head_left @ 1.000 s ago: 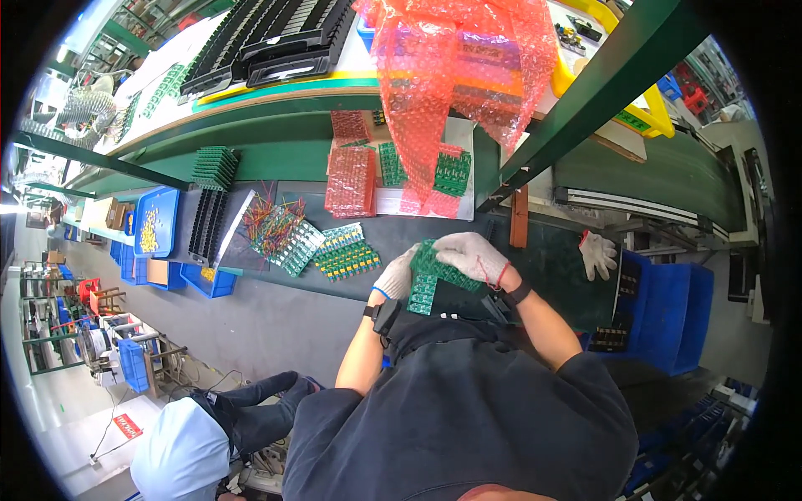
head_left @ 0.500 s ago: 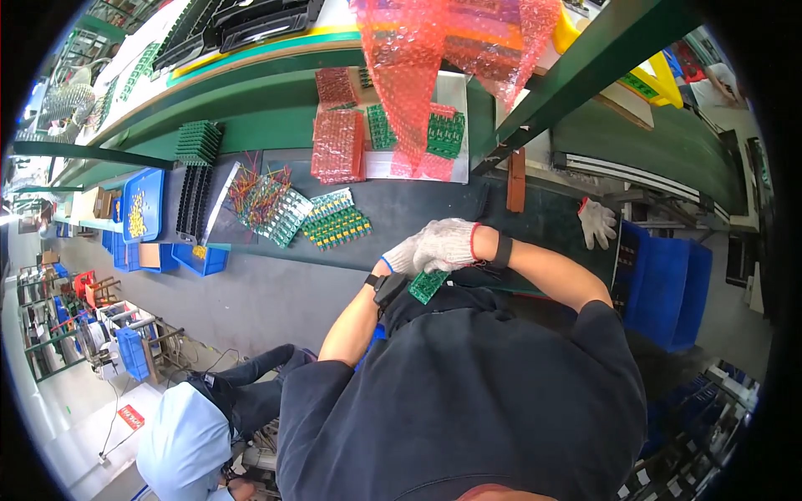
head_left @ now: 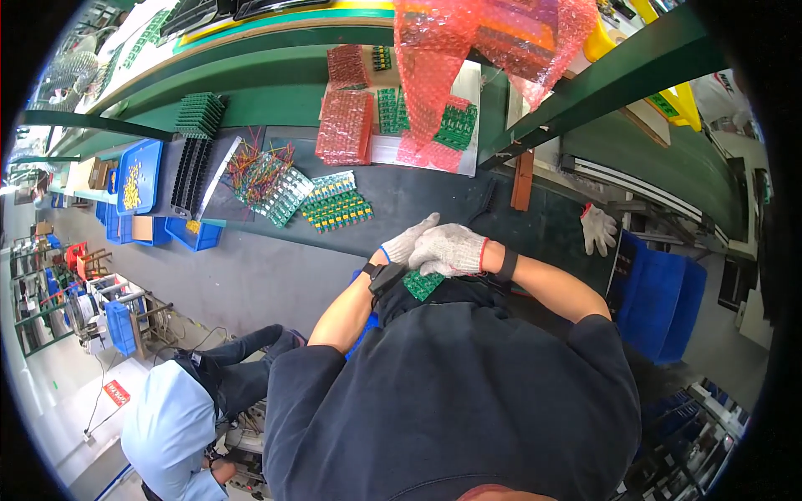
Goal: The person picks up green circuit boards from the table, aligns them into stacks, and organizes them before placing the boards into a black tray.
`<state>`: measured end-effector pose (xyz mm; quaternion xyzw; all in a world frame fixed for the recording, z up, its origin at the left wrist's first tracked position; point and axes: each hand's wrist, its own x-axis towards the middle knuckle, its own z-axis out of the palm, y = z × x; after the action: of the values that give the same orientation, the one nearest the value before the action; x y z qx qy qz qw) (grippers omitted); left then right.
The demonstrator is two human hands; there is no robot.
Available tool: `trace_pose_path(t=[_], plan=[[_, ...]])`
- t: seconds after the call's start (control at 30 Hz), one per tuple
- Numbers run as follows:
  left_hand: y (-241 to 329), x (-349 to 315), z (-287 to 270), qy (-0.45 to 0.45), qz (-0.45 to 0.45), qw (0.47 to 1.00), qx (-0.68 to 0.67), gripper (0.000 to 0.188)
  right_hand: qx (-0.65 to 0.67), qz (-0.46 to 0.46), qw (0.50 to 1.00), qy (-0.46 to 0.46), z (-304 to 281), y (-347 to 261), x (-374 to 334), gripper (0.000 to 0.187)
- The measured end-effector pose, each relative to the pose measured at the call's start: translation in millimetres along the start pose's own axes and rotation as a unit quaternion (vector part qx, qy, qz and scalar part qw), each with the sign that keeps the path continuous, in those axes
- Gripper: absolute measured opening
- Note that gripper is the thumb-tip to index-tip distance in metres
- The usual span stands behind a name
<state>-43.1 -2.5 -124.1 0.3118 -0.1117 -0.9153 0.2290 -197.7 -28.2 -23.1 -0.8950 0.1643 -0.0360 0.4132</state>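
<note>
Both my hands wear white knit gloves and meet close in front of my dark shirt. My right hand (head_left: 451, 250), with a red cuff, lies across my left, its fingers curled down at the top edge of a green circuit board (head_left: 423, 285). The upper part of the board is hidden under the gloves. My left hand (head_left: 407, 241), with a blue cuff, points away from me. One of its digits sticks out past my right hand, and its other fingers are covered. On the bench beyond lie rows of green boards with yellow parts (head_left: 337, 212).
Boards with red and yellow wires (head_left: 269, 185) lie left of the rows, beside black racks (head_left: 193, 174) and a blue tray (head_left: 139, 177). Pink bubble wrap (head_left: 430, 67) hangs overhead. A spare glove (head_left: 598, 230) and blue bins (head_left: 658, 292) are at right. Another person (head_left: 170, 422) sits lower left.
My hands have shifted slightly: a digit of my left hand now shows beyond my right hand, which sits a little lower. The board stays beneath them. The whole view has tilted slightly.
</note>
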Motion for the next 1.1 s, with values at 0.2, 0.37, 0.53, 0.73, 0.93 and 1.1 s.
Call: trace_pose_path(t=[0.2,0.37,0.53,0.73,0.93,1.1], plan=[[0,3,-21,-0.002,0.018,1.0,-0.013,0.046,-0.109,-0.042,0.979,0.169,10,0,-2,0.027],[6,-5,1,-0.015,0.043,0.996,-0.074,0.042,-0.127,-0.051,0.942,0.307,5,-7,-5,0.028],[13,-17,21,0.089,0.078,0.991,-0.069,0.035,-0.086,0.123,0.886,0.439,-4,-11,-25,0.031],[15,-1,-12,0.144,0.186,0.971,0.032,0.033,0.551,0.417,0.646,0.325,29,27,-33,0.036],[33,27,5,0.275,0.286,0.908,0.131,0.037,0.549,0.311,0.697,0.339,55,56,2,0.04],[43,70,4,0.402,0.289,0.866,0.067,0.037,0.368,0.356,0.773,0.373,69,122,7,0.041]])
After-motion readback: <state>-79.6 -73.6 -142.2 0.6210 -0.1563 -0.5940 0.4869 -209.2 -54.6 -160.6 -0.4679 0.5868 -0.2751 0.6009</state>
